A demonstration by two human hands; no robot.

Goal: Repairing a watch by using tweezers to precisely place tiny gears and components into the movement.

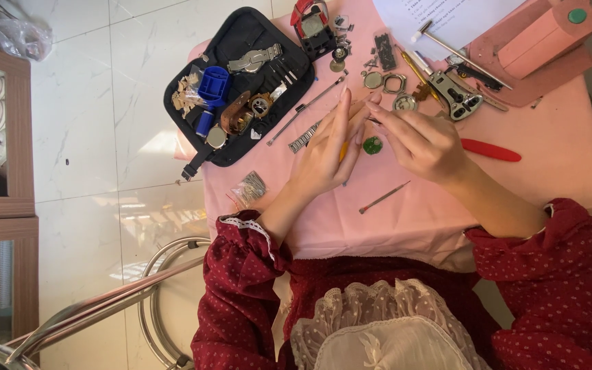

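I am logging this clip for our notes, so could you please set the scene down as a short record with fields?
Surface: pink table
Left hand: left hand raised over the table, fingers straight, a yellow item partly hidden behind it
Right hand: right hand with fingertips meeting the left hand's; what they pinch is too small to tell
Between hands: small green round part
Near right hand: red-handled tool
In front of hands: thin metal pick
Upper left: open black tool case with a blue holder

Item between fingertips (371, 113) too small.
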